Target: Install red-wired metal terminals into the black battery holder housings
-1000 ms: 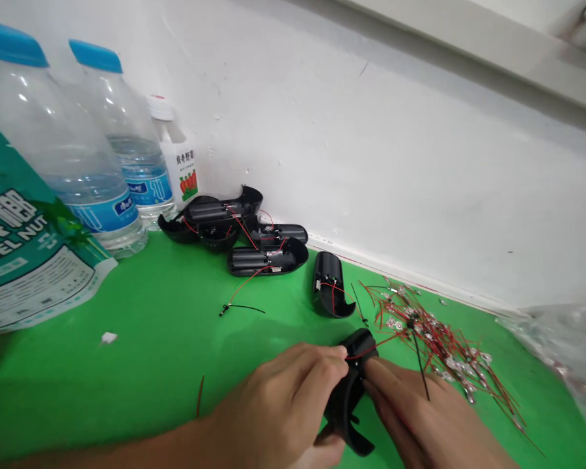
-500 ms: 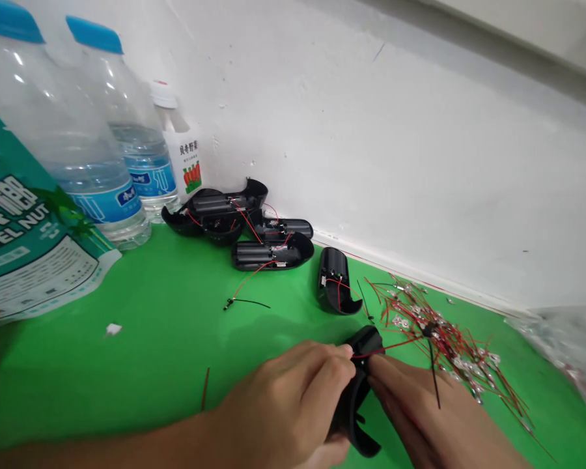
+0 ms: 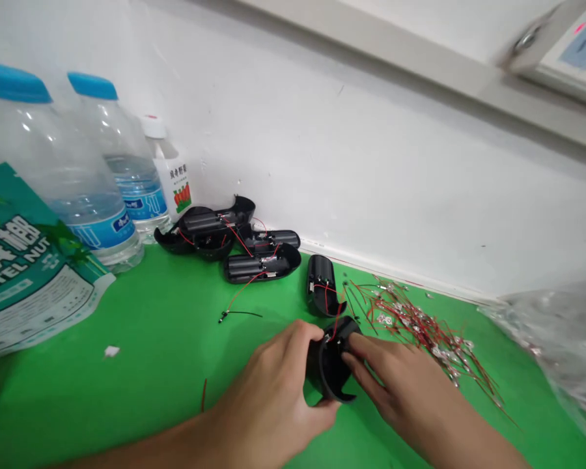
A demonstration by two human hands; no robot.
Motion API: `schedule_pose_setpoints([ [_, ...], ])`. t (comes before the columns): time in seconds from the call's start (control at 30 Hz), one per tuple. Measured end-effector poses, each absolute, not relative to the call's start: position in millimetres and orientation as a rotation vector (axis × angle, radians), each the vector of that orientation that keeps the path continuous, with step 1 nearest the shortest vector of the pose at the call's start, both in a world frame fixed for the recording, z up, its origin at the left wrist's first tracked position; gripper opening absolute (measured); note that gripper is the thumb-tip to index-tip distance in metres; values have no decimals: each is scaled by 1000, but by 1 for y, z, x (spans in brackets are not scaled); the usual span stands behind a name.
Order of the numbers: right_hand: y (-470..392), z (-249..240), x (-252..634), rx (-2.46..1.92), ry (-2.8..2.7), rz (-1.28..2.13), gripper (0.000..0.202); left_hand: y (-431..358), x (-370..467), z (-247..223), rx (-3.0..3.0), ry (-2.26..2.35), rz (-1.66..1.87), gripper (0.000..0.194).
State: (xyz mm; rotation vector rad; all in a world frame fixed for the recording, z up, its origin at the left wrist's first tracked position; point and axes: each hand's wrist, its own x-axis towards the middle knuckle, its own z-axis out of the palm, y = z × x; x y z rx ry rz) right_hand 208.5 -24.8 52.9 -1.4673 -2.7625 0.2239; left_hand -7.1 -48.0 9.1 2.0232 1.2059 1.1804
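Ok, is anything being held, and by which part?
A black shell: the left hand holds its outer left side. The right hand touches its right rim; whether it pinches is unclear.

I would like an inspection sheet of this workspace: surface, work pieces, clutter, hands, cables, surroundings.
Surface: green top; damage, nothing seen.
Work pieces: black shell held; another shell alone behind it; more shells grouped left, some stacked.
Clutter: white scrap, short loose wire, green pouch, bottles.
Hands: left hand grips the held shell; right hand has fingers at its opening, grip unclear.
Cables: thin wires on shells, heap of red wires with metal tabs; power cable, nothing seen.
Surroundings: white wall behind, clear plastic right.
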Motion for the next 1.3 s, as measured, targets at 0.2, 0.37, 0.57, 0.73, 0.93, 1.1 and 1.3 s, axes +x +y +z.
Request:
schedule_pose_setpoints([
  [0.2, -29, 40, 211, -1492, -2618, 366, 16, -44, -10, 14, 1865, 1275, 1071, 58],
  [0.37, -35, 49, 212, -1459, -2549, 577, 21, -45, -12, 13, 1768, 1233, 1024, 54],
  [0.57, -35, 50, 211, -1393, -2560, 441, 20, -46, -11, 14, 1772, 1211, 984, 54],
  [0.73, -35, 45, 209, -1285, -2633, 289, 23, -46, -12, 19, 1808, 1215, 944, 51],
  [0.93, -32, 40, 209, -1167, -2683, 147, 19, -46, -13, 22, 1793, 1222, 911, 52],
  [1.1, -29, 40, 204, -1130, -2712, 119, 20, -47, -13, 22, 1767, 1229, 922, 49],
  [1.3, -32, 42, 204, -1148, -2782, 19, 20, -49, -12, 20, 1771, 1230, 922, 52],
])
